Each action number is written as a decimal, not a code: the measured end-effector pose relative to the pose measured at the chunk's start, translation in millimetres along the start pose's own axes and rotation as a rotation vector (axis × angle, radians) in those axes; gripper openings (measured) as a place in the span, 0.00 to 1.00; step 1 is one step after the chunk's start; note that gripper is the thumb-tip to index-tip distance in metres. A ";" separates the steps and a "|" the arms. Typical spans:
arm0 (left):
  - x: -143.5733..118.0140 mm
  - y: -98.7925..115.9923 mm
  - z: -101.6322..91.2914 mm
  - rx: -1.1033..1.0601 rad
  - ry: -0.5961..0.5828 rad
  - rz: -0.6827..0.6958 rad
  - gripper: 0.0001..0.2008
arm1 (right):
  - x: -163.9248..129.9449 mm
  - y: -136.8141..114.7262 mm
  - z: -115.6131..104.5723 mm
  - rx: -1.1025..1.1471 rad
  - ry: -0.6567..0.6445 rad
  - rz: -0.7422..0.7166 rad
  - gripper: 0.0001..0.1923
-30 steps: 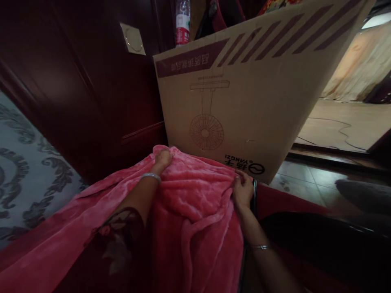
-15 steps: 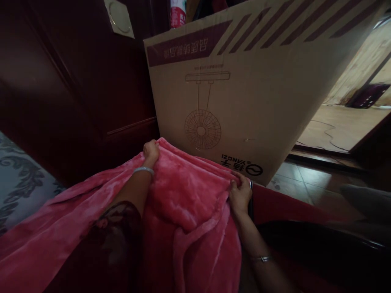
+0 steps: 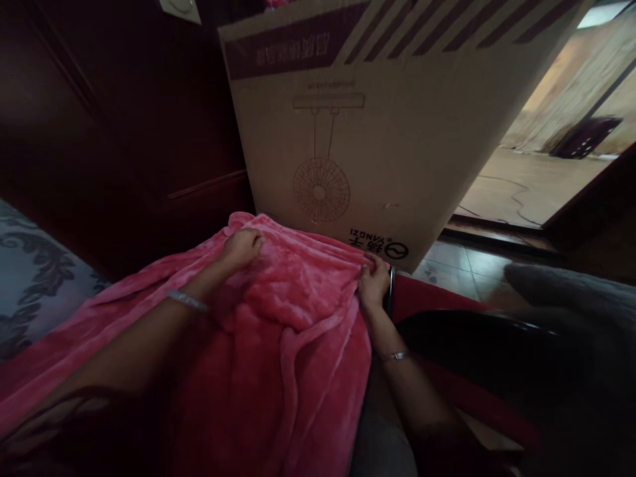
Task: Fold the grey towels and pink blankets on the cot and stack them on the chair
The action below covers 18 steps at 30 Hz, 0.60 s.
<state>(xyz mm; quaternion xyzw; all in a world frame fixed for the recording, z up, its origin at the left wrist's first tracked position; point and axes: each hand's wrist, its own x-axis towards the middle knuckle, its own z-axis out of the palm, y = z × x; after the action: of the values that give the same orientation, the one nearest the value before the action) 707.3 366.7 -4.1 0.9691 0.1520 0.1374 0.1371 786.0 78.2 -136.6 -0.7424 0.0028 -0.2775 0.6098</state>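
Note:
A pink plush blanket [image 3: 298, 291] spreads across the lower middle with its upper edge folded in layers. On the blanket's upper left part rests my left hand [image 3: 242, 248], closed with its fingers curled. Whether cloth is pinched in those fingers is hidden. At the upper right corner my right hand [image 3: 373, 281] grips the folded edge, thumb on top. Beyond that edge stands a large cardboard box [image 3: 417, 146] with a fan drawing and upside-down lettering.
Dark red wooden panelling [image 3: 149, 132] rises at the left, beside patterned grey fabric [image 3: 40, 285]. A black rounded surface [image 3: 467, 338] lies right of my right arm. Past the box, a doorway shows a cable and a dark purple case [image 3: 586, 138] on the floor.
My left hand has come off the folded corner and moved back toward me over the blanket. My right hand still holds its corner. The view has tilted slightly downward.

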 end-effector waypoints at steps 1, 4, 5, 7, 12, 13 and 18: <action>-27.7 10.3 -0.7 -0.020 -0.051 0.046 0.12 | 0.6 0.0 0.0 -0.010 0.001 0.014 0.21; -119.3 40.4 0.3 -0.171 -0.237 0.250 0.16 | 2.6 0.0 0.3 -0.059 0.014 0.066 0.22; -147.9 48.8 2.0 -0.195 -0.269 0.242 0.14 | 3.1 0.1 0.4 -0.075 0.021 0.079 0.22; -194.4 61.5 8.1 -0.208 -0.284 0.144 0.14 | 3.7 0.4 0.7 -0.091 0.035 0.091 0.22; -235.4 73.2 31.3 -0.201 -0.207 0.008 0.28 | 5.4 -1.1 1.9 -0.053 0.034 0.131 0.22; -235.4 74.3 33.9 -0.175 -0.214 0.018 0.27 | 7.1 -2.5 2.1 -0.043 0.035 0.142 0.22; -239.0 79.3 33.9 0.065 -0.319 0.254 0.31 | 24.1 -13.9 1.6 -0.001 0.069 0.149 0.22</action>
<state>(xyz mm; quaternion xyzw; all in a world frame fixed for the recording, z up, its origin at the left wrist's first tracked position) 519.2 207.0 -64.7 0.9939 0.0093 -0.0064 0.1098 802.4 75.0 -114.3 -0.7304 0.0794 -0.2567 0.6279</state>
